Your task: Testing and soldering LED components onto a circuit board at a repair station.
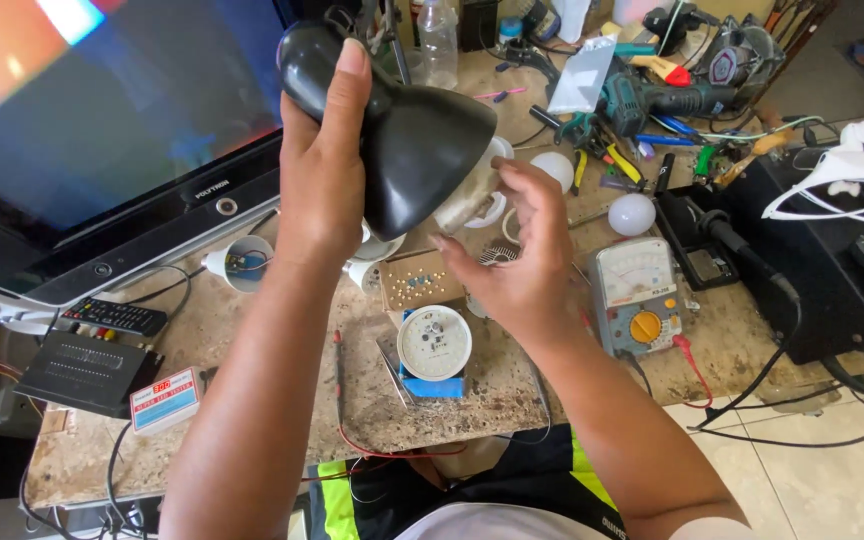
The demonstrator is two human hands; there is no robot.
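The black lamp shade (407,125) hides most of what sits inside its mouth; only a pale bulb part (467,195) shows at the rim, and how it is seated cannot be made out. The left hand (324,165) wraps the narrow end of the shade, fingers closed around it, holding it up above the middle of the desk (252,340), just in front of the television (102,130). The right hand (517,250) sits just beside the shade's open mouth, fingers loosely curled toward the pale part; whether they pinch it cannot be told. Below, 1 round LED board (434,342) lies near the desk's front edge, beside a multimeter (637,295).
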